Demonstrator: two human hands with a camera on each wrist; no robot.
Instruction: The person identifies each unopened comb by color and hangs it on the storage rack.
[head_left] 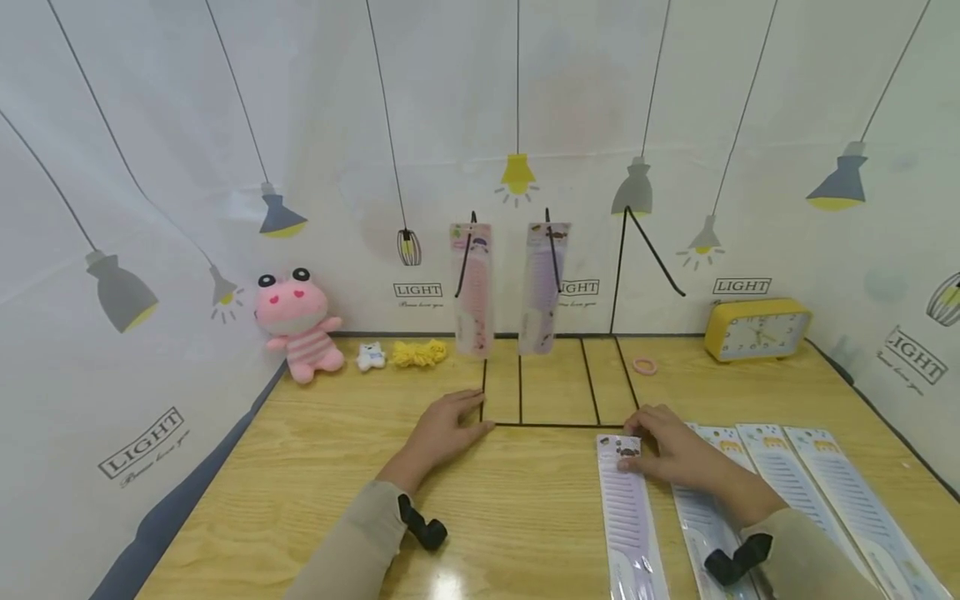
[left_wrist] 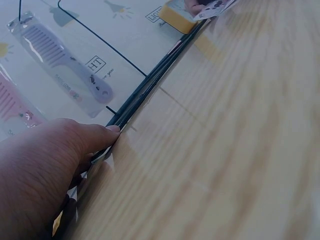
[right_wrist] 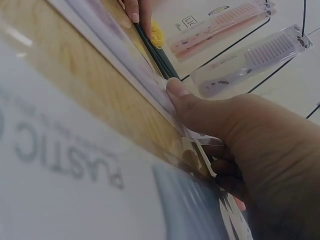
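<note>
A black wire display rack (head_left: 558, 426) has three upright hooks. A packaged pink comb (head_left: 472, 312) hangs on the left hook and a packaged purple comb (head_left: 538, 308) on the middle one; the right hook (head_left: 619, 275) is bare. My left hand (head_left: 442, 429) holds the rack's front left corner, thumb over the wire in the left wrist view. With thumb and fingers my right hand (head_left: 678, 450) pinches the top of another packaged purple comb (head_left: 628, 517), beside the rack's front right corner. Its lower end reaches the frame's bottom edge.
Several packaged blue combs (head_left: 840, 475) lie at the right, partly under my right forearm. Along the back are a pink plush toy (head_left: 307, 333), a small white bear figure (head_left: 371, 357), a yellow yarn bundle (head_left: 420, 353), a pink ring (head_left: 645, 366) and a yellow clock (head_left: 757, 329).
</note>
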